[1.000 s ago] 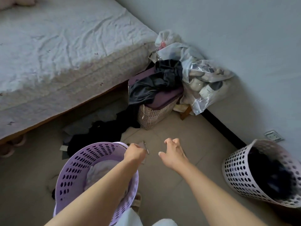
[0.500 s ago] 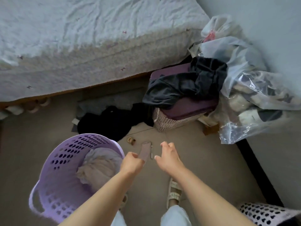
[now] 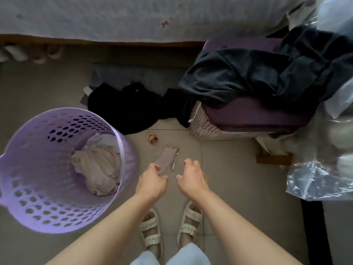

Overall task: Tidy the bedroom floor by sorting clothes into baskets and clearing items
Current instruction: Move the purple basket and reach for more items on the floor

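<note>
A purple perforated basket stands on the floor at the left, with pale crumpled clothes inside. A pale pink sock lies on the tiles beside a white pen, and a small hair clip lies just beyond them. Black clothes are spread on the floor near the bed. My left hand hovers over the sock's near end with loosely curled fingers and holds nothing. My right hand hangs beside it to the right, also loosely curled and holding nothing.
A wicker basket with a purple cushion and a dark garment stands at the right. Clear plastic bags lie further right. The bed runs along the top. A grey sheet lies under its edge. My sandalled feet are below.
The view has tilted down and closer to the floor. Both hands have come nearer the sock and pen, and the purple basket now sits further left of them.
</note>
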Demonstrator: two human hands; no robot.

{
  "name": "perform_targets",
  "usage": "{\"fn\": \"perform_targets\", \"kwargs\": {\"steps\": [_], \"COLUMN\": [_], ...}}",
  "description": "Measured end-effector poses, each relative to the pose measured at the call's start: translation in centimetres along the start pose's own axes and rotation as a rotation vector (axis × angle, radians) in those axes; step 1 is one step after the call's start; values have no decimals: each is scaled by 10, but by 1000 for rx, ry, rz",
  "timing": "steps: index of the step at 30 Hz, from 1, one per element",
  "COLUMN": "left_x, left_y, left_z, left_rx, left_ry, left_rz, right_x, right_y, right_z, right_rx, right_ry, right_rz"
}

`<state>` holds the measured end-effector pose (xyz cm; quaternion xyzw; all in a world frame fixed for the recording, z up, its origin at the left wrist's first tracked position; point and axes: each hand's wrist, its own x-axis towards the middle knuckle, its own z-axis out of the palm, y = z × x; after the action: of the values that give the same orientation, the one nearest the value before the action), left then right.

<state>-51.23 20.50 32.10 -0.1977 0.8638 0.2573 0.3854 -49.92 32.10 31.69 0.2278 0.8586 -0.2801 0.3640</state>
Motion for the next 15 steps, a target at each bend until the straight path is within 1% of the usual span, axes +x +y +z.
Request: {"fn": "perform_targets", "kwargs": {"steps": [5,10,12,15], "left_x": [68,152,185,232], "left_y": [-34,-68,-79,-93], "left_z": [48,106,129,160], "left_rx": [46,106,117,130], "left_ry": [51,74,84,53], "left_rz": [13,-14,9,66], "right_x": [68,155,190,238], "right_y": [25,52,61,72], "right_z": [54,111,130,160], "right_rx": [-47,-139,-167,-220], "right_ry": [-43,-55,-58,-64], "right_rz": [-57,-165,-212,-280]}}
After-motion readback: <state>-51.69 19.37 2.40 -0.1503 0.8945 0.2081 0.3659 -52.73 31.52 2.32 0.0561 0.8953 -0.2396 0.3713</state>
